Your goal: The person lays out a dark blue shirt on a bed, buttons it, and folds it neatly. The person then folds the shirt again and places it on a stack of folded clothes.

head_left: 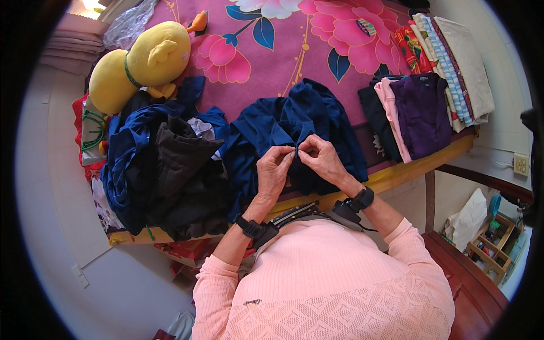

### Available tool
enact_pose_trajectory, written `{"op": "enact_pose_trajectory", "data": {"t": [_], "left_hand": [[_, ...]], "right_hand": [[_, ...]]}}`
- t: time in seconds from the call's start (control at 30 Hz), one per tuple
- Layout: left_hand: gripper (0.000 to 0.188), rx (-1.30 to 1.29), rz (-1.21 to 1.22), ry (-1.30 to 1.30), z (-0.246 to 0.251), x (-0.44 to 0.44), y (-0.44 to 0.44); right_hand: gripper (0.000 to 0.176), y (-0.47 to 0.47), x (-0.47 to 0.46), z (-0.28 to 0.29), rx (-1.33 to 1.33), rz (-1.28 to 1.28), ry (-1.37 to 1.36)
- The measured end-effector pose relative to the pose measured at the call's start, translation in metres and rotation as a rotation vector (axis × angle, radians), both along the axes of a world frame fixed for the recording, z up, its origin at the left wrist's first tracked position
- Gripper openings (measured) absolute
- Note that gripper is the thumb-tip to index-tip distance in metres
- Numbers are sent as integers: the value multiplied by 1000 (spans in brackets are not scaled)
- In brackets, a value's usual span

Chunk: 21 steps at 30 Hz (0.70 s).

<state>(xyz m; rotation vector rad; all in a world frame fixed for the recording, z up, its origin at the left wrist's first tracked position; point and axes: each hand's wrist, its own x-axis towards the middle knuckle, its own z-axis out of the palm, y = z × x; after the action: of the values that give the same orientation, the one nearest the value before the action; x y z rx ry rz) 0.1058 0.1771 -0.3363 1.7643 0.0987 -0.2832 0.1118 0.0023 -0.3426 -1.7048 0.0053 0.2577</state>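
A navy blue collared garment [255,123] lies spread on the bed's edge in front of me. Just below its collar, my left hand [274,168] pinches one front edge between thumb and fingertips. My right hand [321,159] pinches the facing edge, and the two sets of fingertips almost meet. Whether a button or a fastener sits between them is too small to tell. The lower part of the garment is partly hidden behind my hands and wrists.
Left of the garment is a heap of dark clothes [182,170], with a yellow plush duck [144,63] behind it. Folded clothes [420,114] and folded fabrics [463,63] stand at the right. Beneath everything spreads a pink floral bedcover [280,59]. A wooden organiser [488,250] is at lower right.
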Motion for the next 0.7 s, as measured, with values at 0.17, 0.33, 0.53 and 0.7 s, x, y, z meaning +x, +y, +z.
{"op": "enact_pose_trajectory", "data": {"t": [0.17, 0.33, 0.53, 0.7], "left_hand": [[9, 173, -106, -227, 5, 6, 7], [12, 364, -263, -544, 11, 14, 12], [10, 324, -245, -545, 14, 14, 8], [14, 170, -88, -200, 10, 8, 4]], "right_hand": [[9, 1, 2, -9, 241, 4, 248], [13, 4, -2, -10, 614, -142, 504], [13, 8, -6, -10, 665, -193, 499], [9, 12, -7, -9, 322, -66, 240]]}}
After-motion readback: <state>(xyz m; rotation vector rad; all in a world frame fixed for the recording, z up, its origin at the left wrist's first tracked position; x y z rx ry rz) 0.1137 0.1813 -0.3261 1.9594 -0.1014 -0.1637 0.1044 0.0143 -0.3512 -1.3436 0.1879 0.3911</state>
